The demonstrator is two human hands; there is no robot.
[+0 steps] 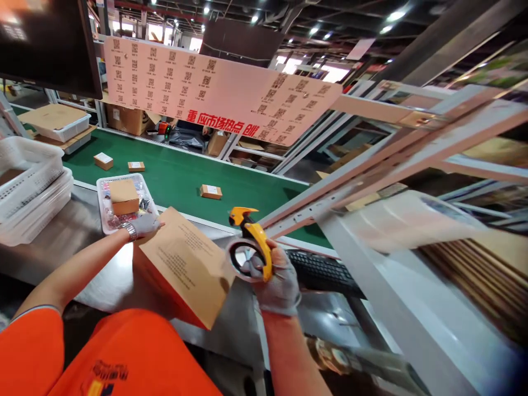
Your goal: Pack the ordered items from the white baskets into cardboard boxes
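Note:
A cardboard box [185,267] with printed lines on its upper face sits tilted on the metal bench before me. My left hand [146,224], in a grey glove, grips the box at its far left corner; some fingers are hidden. Raised over the box's right side is a yellow tape dispenser [260,247] with a roll of tape, and my gloved right hand [279,283] is closed around its handle. Just beyond my left hand, a white plastic basket [103,206] holds a smaller cardboard box [124,197] and several packaged items.
A green conveyor belt [173,179] crosses behind the bench, carrying several small labelled boxes [210,191]. Stacked white crates [33,192] stand at left. A black keyboard [324,269] lies right of my right hand, beside a metal frame [371,159]. A code-covered board [231,88] hangs above.

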